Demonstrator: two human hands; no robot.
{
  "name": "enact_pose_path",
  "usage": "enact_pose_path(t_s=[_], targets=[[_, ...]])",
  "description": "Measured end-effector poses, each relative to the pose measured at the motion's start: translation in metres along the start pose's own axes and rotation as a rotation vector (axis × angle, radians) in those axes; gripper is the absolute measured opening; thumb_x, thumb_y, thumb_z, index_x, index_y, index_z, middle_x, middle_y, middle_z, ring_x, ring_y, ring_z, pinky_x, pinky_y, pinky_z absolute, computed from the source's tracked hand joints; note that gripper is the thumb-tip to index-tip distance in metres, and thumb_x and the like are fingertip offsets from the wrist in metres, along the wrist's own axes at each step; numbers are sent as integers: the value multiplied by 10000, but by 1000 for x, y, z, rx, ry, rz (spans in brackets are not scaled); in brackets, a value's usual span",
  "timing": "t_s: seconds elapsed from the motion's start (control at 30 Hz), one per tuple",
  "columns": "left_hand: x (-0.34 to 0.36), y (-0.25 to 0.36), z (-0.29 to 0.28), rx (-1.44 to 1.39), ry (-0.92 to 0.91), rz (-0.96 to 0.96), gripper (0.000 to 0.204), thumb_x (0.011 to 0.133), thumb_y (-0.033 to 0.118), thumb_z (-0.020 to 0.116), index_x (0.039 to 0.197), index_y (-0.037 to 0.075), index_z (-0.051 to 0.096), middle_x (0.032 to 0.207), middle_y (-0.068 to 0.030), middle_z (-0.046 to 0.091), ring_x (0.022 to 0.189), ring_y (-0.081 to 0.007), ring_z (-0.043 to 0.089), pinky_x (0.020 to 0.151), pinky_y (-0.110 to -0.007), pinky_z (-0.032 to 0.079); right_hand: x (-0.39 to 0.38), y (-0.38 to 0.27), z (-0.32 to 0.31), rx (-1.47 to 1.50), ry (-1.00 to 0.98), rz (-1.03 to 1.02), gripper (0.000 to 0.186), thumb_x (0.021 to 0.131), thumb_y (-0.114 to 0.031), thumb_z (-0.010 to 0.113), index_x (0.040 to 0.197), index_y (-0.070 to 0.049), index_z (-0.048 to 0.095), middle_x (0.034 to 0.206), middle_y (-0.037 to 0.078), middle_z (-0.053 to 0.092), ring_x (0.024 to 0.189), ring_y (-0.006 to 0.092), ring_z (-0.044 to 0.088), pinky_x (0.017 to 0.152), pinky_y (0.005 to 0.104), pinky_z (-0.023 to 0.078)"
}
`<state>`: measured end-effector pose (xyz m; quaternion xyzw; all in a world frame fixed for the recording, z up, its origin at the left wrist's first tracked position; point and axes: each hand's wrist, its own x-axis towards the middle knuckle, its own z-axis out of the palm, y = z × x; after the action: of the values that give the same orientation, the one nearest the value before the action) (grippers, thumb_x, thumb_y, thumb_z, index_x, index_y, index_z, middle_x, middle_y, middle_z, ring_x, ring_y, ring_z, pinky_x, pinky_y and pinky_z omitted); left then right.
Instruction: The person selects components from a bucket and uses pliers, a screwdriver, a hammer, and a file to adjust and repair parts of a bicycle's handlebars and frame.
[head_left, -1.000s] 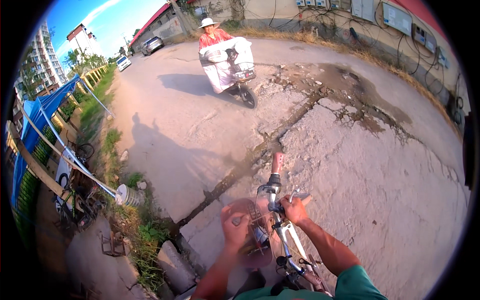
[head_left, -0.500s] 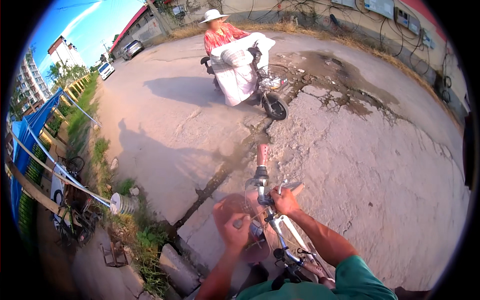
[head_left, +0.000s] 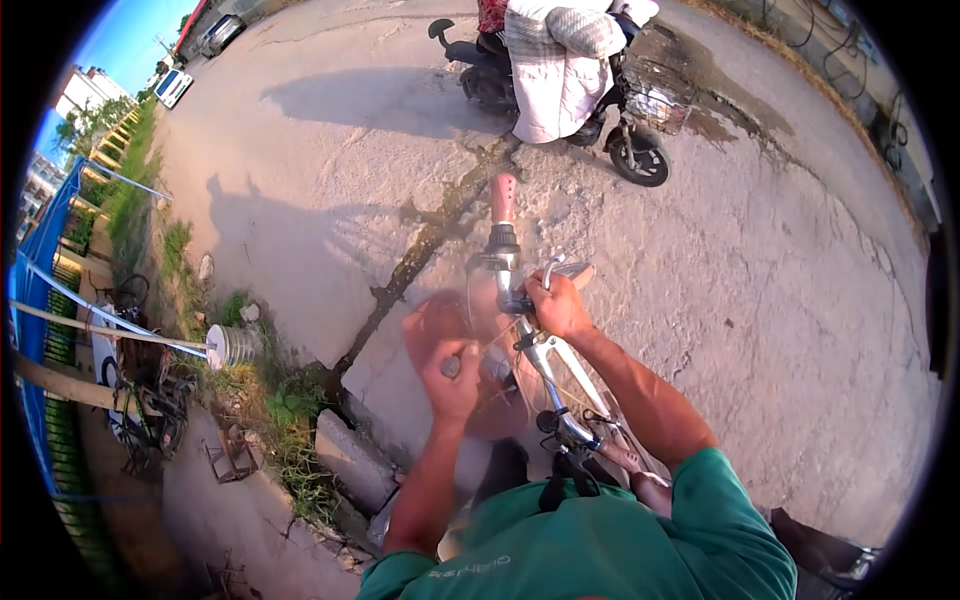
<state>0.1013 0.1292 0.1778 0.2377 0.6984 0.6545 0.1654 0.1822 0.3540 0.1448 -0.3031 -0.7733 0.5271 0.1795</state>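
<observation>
A bicycle with a white frame [head_left: 575,362] is in front of me, its handlebar turned so that one reddish grip [head_left: 503,198] points away. My right hand [head_left: 562,308] is closed around the silver handlebar, close to the brake lever [head_left: 552,268]. To the left of the bicycle, my left hand [head_left: 452,385] is curled around a small grey, round-ended thing [head_left: 451,367]. Most of that thing is hidden by the fingers. A blurred, reddish, see-through shape overlaps the area around my left hand, and I cannot make out what it is.
A dark scooter [head_left: 637,155] draped with a pale quilt [head_left: 560,85] stands ahead, its rider mostly cut off. Cracked concrete pavement [head_left: 760,330] lies to the right. A white bucket [head_left: 232,345], weeds, a concrete block [head_left: 352,460] and poles line the left. Cars are far off.
The view has tipped downward, showing more of my green shirt. The scooter with its quilt appears larger and farther right. Both hands keep their holds.
</observation>
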Motion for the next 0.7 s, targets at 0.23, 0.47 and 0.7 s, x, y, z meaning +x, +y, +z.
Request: enact_pose_path(t_s=[0.23,0.47,0.7], targets=[[3,-3,-8,58,28,92,50,988,27,654,975,-10,685,765,-16,634,566,-61,531,515,-234,404,-6,-27,-3,113,2,153,336,1006,-272,529,952,12,701,728,149,701,626,257,701,648,420,553],[15,1,8,323,72,494,28,970,37,690,958,13,696,810,-9,661,569,-60,536,514,-254,413,-2,-16,1,37,43,10,334,994,-270,528,961,14,701,757,179,706,677,297,709,680,436,548],[29,-21,-8,349,4,225,121,974,100,699,894,11,677,750,-19,667,526,-71,518,476,-264,388,-4,-17,0,-4,-22,129,330,989,-257,504,936,-1,706,870,204,716,848,377,715,801,465,540]])
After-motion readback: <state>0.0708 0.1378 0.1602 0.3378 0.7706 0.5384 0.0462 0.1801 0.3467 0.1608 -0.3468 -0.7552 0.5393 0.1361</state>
